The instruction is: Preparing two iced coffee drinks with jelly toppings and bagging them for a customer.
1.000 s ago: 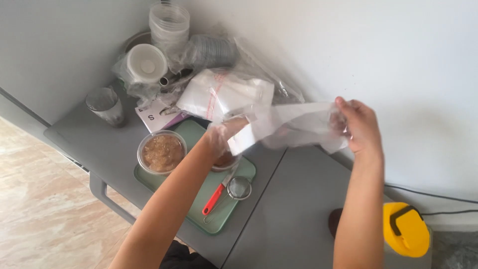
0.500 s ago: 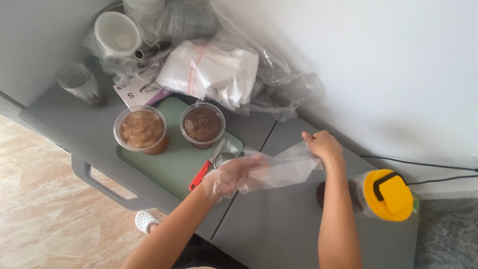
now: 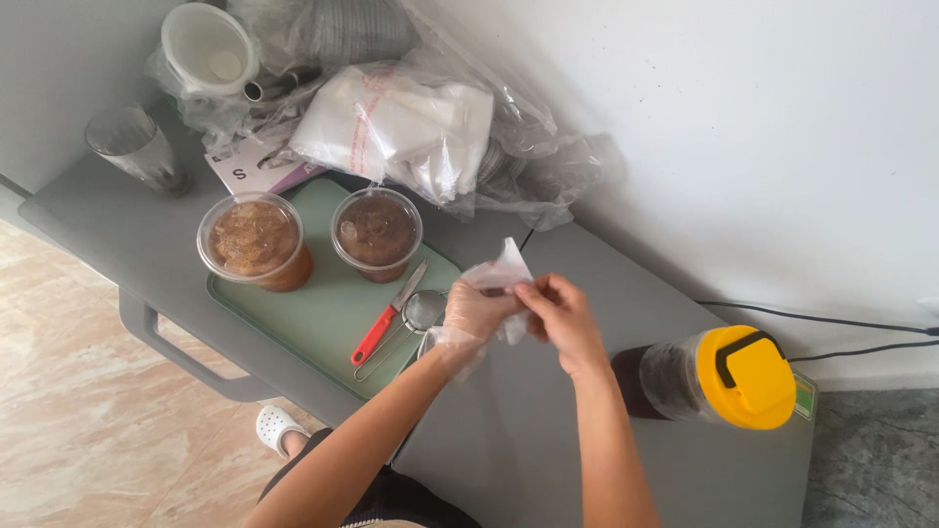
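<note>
From the head camera, looking down, two bare arms reach over a grey table top (image 3: 548,460). The left hand (image 3: 476,311) is inside a thin clear plastic glove (image 3: 452,337), with its fingers bent toward the other hand. The right hand (image 3: 559,315) has its fingers pressed together, pinching a crumpled piece of thin clear plastic (image 3: 505,266) that sticks up just above both sets of fingers. The two hands touch each other around that plastic.

Just left of the gloved fingers lies a small round metal strainer (image 3: 423,313) with a wire handle. Next to it is a small knife with a red handle (image 3: 389,317). Both lie on a flat pale green tray (image 3: 323,313). Farther left of the fingers, on the tray, stand two clear plastic cups of brown stuff, a lighter brown one (image 3: 253,240) and a darker brown one (image 3: 377,233).

Above the fingers is a pile of clear plastic bags (image 3: 411,127). A white funnel (image 3: 208,49) and an empty clear glass (image 3: 137,149) sit far up to the left.

To the right of the fingers lies a clear jar with a yellow lid (image 3: 719,376), on its side, with dark stuff in it.
</note>
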